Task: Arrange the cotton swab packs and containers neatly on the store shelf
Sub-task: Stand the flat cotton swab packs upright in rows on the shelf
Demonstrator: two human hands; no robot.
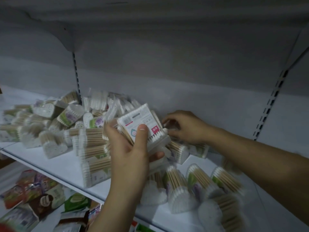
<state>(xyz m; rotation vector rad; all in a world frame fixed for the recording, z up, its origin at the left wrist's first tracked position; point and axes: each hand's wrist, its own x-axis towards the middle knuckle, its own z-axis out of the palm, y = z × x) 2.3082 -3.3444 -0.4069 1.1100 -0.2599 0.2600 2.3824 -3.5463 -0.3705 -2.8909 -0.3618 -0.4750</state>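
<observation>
Flat swab pack [156, 138] in our left hand [132, 153], thumb clamped over label [140, 120], fingers curled beneath. Right hand [185, 126] just beyond, fingers curled into heap [87, 139]; grip unclear. We should square pack edges before setting on shelf [63, 166]. Label: barcode, red patch; text unreadable.

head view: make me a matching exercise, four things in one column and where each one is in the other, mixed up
1 labelled swab pack
2 right hand
3 colourful packets
4 heart-shaped container

a on the lower shelf
b in the grip of the left hand
c at the pile by the back wall
d lying at left on the swab shelf

Pairs: 1-b, 2-c, 3-a, 4-d
</observation>
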